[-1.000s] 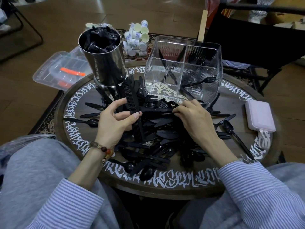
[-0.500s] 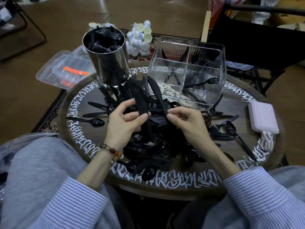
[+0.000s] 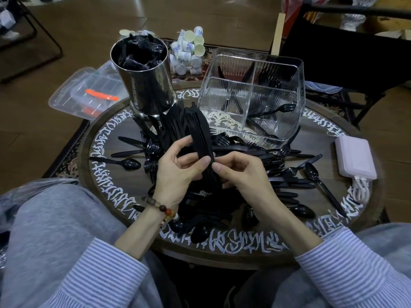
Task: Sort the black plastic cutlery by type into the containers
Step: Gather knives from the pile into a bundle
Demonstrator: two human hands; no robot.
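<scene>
Both hands meet over the middle of the round table (image 3: 106,174): the left hand (image 3: 178,172) fingers are closed around a stack of knives (image 3: 200,138), and the right hand (image 3: 242,174) pinches its lower end. Loose cutlery (image 3: 278,174) covers the centre, leaving bare rim on the left, while the clear box (image 3: 255,96) and metal cup (image 3: 144,78) stand at the far edge.

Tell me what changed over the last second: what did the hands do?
The right hand left the pile, lifted one black piece and brought it to the stack of knives held by the left hand; both hands now pinch the stack, raised above the pile. The metal canister, clear divided box and pink power bank stayed put.
</scene>
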